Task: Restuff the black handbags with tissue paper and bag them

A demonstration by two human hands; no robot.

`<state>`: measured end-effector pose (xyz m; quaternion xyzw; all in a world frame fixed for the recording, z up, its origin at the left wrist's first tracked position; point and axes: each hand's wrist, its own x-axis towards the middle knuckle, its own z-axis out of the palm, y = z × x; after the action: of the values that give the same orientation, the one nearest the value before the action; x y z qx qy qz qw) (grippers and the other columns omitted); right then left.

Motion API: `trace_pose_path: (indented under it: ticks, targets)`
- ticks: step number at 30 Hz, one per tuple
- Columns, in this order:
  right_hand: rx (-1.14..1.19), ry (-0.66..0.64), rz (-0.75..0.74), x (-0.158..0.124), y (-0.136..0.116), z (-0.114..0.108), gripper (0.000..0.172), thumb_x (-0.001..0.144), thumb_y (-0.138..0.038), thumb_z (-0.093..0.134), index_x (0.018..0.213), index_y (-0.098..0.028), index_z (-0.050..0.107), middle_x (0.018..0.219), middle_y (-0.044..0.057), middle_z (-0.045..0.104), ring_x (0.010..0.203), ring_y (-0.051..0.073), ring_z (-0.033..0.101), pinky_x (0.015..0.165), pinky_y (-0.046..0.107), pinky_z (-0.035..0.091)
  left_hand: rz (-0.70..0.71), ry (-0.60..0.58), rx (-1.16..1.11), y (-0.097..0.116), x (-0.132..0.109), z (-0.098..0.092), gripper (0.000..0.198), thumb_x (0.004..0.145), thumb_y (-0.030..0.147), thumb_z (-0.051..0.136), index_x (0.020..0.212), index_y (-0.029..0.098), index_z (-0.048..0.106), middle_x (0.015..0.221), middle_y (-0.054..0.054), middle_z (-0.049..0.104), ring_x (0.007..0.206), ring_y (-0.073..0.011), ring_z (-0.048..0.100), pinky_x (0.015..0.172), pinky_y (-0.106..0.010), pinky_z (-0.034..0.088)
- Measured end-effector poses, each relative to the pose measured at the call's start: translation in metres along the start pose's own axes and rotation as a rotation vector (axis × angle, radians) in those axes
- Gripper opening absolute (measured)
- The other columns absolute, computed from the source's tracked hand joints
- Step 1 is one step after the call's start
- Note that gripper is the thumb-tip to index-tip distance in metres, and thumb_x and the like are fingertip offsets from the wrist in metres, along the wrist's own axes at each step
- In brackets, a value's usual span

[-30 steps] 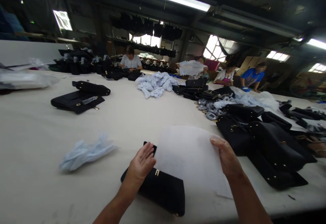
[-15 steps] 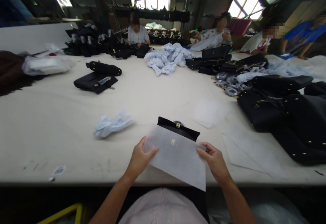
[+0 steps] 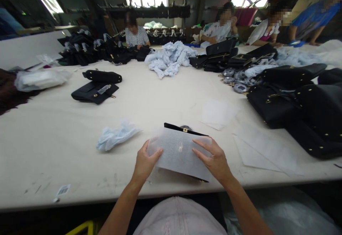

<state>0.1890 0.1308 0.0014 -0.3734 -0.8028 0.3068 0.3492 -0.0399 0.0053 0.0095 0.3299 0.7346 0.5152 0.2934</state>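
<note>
A translucent white sheet (image 3: 173, 156) lies over a black bag (image 3: 171, 125) near the table's front edge. The bag's upper edge with a gold clasp shows above the sheet, and a dark strip of it below. My left hand (image 3: 146, 162) grips the sheet's left side, thumb on top. On the right part of the sheet rests my right hand (image 3: 212, 156), its fingers apart. The clasp plate shows faintly through the sheet between my hands.
Crumpled pale blue tissue (image 3: 116, 137) lies left. Loose white sheets (image 3: 262, 153) and black bags (image 3: 278, 110) are at right. Two black items (image 3: 94, 91) sit back left. A tissue heap (image 3: 171, 58) lies at the back, with people beyond.
The sheet has come down flatter over the bag, covering more of its top. My right hand has moved left onto the sheet and its fingers have spread. The view has shifted slightly.
</note>
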Motion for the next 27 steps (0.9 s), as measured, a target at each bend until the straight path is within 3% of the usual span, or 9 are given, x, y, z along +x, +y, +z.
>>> trace_pose_path:
  ticks: [10, 15, 18, 21, 24, 27]
  targets:
    - [0.006, -0.167, 0.063, 0.004, -0.006, 0.019, 0.03, 0.091, -0.026, 0.05, 0.113, -0.031, 0.07, 0.092, 0.004, 0.062, 0.08, 0.018, 0.06, 0.075, 0.03, 0.05, 0.015, 0.035, 0.154, -0.004, 0.009, -0.004, 0.049, 0.075, 0.032, 0.069, 0.12, 0.018, 0.056, 0.117, -0.007, 0.065, 0.106, -0.0245, 0.062, 0.095, -0.037, 0.048]
    - [-0.284, -0.268, -0.016, -0.006, -0.017, 0.02, 0.047, 0.09, -0.015, 0.04, 0.123, -0.038, 0.063, 0.089, 0.004, 0.055, 0.068, 0.016, 0.058, 0.061, 0.026, 0.047, 0.071, 0.043, 0.464, -0.002, 0.016, 0.005, 0.058, 0.077, 0.021, 0.064, 0.133, 0.021, 0.046, 0.117, -0.01, 0.065, 0.11, -0.03, 0.061, 0.092, -0.044, 0.05]
    - [-0.43, -0.271, -0.03, -0.011, -0.021, 0.023, 0.053, 0.088, -0.011, 0.04, 0.128, -0.041, 0.058, 0.097, 0.005, 0.055, 0.067, 0.015, 0.058, 0.058, 0.025, 0.048, 0.24, 0.149, 0.692, 0.005, 0.013, 0.017, 0.067, 0.08, 0.013, 0.061, 0.142, 0.019, 0.036, 0.119, -0.015, 0.061, 0.114, -0.0337, 0.056, 0.093, -0.052, 0.048]
    - [-0.45, -0.255, -0.018, -0.014, -0.021, 0.024, 0.051, 0.09, -0.011, 0.042, 0.129, -0.04, 0.057, 0.1, 0.005, 0.057, 0.075, 0.016, 0.062, 0.062, 0.026, 0.051, 0.611, 0.248, 0.769, 0.012, 0.001, 0.031, 0.062, 0.082, 0.004, 0.054, 0.141, 0.021, 0.039, 0.139, -0.016, 0.045, 0.133, -0.0335, 0.039, 0.109, -0.058, 0.034]
    - [-0.361, -0.227, 0.012, -0.015, -0.016, 0.021, 0.045, 0.091, -0.015, 0.044, 0.124, -0.039, 0.061, 0.101, 0.005, 0.061, 0.083, 0.018, 0.063, 0.07, 0.029, 0.053, 0.84, 0.049, 0.635, 0.008, -0.01, 0.045, 0.046, 0.088, 0.005, 0.048, 0.131, 0.02, 0.049, 0.139, -0.012, 0.047, 0.135, -0.0264, 0.037, 0.114, -0.051, 0.034]
    - [-0.161, -0.209, 0.099, -0.01, -0.002, 0.016, 0.033, 0.093, -0.024, 0.047, 0.116, -0.038, 0.067, 0.104, 0.003, 0.067, 0.091, 0.02, 0.064, 0.08, 0.033, 0.052, 0.802, -0.139, 0.509, -0.003, -0.013, 0.056, 0.038, 0.091, 0.018, 0.053, 0.129, 0.018, 0.05, 0.127, -0.01, 0.057, 0.125, -0.0221, 0.048, 0.108, -0.042, 0.044]
